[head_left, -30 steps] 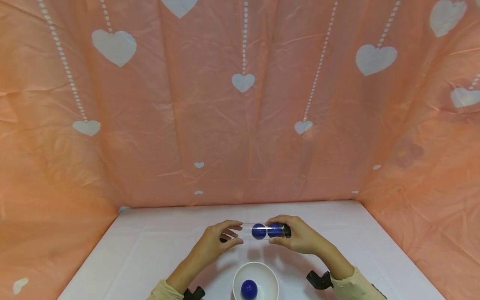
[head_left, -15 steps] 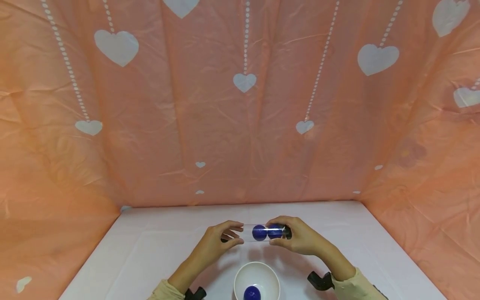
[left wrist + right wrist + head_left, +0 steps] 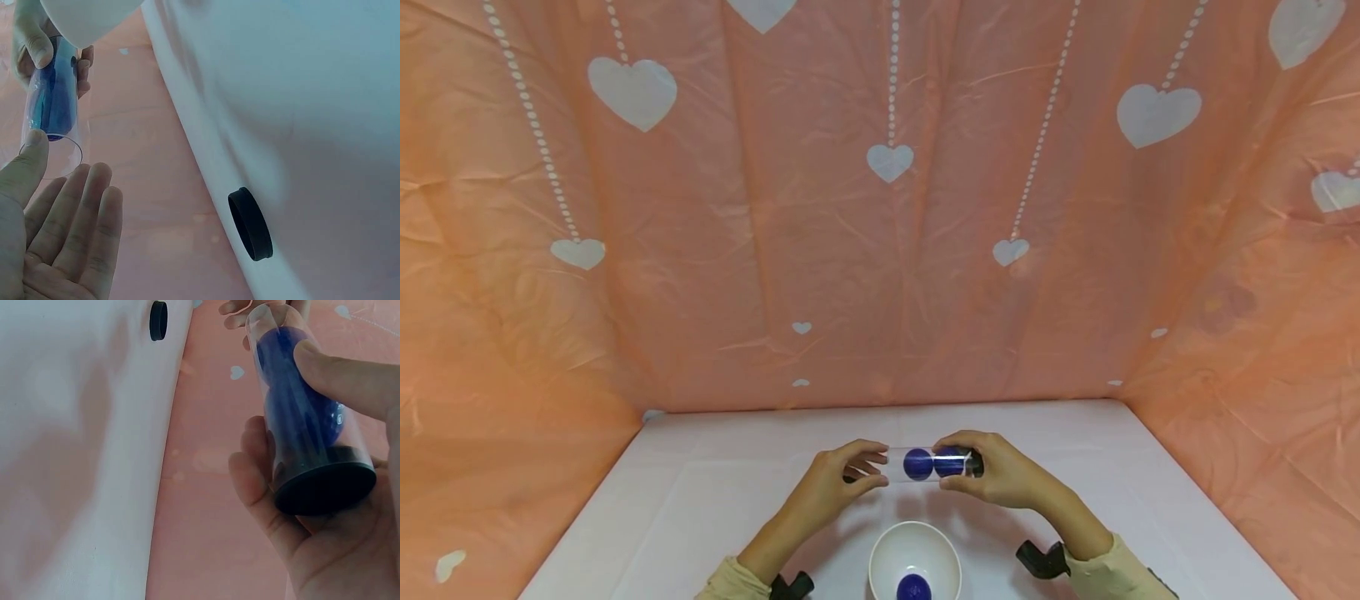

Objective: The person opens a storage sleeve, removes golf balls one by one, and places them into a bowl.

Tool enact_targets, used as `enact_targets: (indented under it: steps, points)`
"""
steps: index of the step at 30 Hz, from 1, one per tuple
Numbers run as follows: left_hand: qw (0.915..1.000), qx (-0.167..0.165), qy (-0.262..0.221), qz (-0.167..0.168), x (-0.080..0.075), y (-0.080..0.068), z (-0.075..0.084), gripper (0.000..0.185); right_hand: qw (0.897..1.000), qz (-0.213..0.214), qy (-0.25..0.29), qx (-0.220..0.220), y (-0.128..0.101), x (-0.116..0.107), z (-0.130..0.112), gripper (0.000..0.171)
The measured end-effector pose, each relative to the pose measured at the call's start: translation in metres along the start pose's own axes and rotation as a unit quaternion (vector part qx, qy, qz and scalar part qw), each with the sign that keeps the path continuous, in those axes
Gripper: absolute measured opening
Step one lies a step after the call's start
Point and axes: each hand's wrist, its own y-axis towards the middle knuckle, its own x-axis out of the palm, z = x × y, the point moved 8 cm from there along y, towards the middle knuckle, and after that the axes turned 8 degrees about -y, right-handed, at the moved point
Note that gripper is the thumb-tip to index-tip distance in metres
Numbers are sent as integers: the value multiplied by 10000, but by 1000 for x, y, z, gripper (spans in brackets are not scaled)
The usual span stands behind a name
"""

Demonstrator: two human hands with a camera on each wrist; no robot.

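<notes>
My right hand [image 3: 996,475] grips a clear plastic tube [image 3: 256,328] lying level above the table, thumb on one side and fingers round the other. Two dark blue balls [image 3: 918,464] sit inside, toward the right end, which a black cap [image 3: 325,489] closes. At the tube's uncapped left end is my left hand [image 3: 831,483], its fingers [image 3: 94,219] nearly straight and its thumb at the rim. Below the tube stands a white bowl [image 3: 916,542] with another blue ball [image 3: 914,587] in it, partly cut off by the frame's bottom edge.
A loose black cap [image 3: 251,224] stands on its edge on the white table [image 3: 715,467], mostly behind my left hand in the head view. Orange sheeting [image 3: 820,250] with white hearts walls the back and both sides.
The blue ball in the bowl has shifted right and toward the bottom edge of the head view. Both hands and the tube have stayed nearly still.
</notes>
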Motion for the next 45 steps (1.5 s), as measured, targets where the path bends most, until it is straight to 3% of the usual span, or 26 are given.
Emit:
enact_targets:
  steps: [45]
  points:
    - [9999,-10,-102,-52,3,0,-5,43,9999,-40,100,61,-2,-2,2,43]
